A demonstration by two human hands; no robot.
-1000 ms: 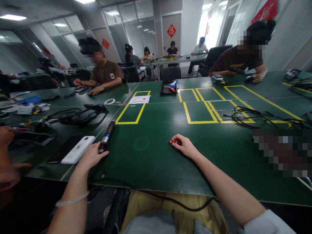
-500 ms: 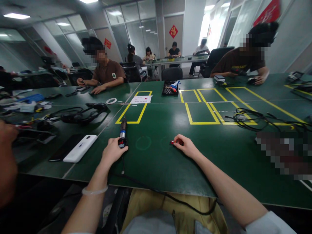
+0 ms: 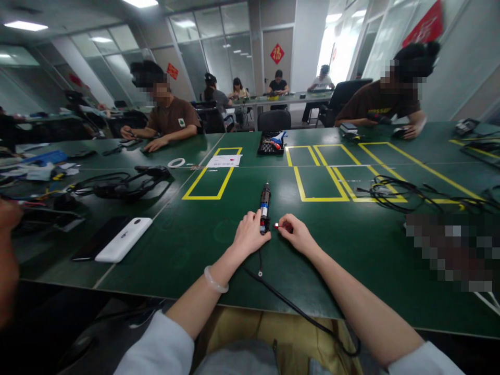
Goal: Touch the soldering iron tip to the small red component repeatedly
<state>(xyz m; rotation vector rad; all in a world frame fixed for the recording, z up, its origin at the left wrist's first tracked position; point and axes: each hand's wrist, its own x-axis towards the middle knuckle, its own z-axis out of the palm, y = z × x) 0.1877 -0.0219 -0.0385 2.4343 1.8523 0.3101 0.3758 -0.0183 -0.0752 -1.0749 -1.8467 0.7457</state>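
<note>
In my left hand is a dark, stick-shaped corded tool with a thin pointed tip and a blue and silver band. It points away from me, and a black cable runs from its near end over the table edge. My right hand, close beside it on the right, pinches a small red piece with a bright spot on it. Its exact kind is too small to make out. A narrow gap lies between the tool and the red piece.
The green table bears yellow tape outlines. A black tray with tools stands farther back. Left lie a white phone-like slab and a tape roll; right, coiled cables. Co-workers sit across the table.
My left hand has carried the corded tool to the right, from the left of the table to just beside my right hand. The right hand has stayed nearly in place, still pinching the red piece.
</note>
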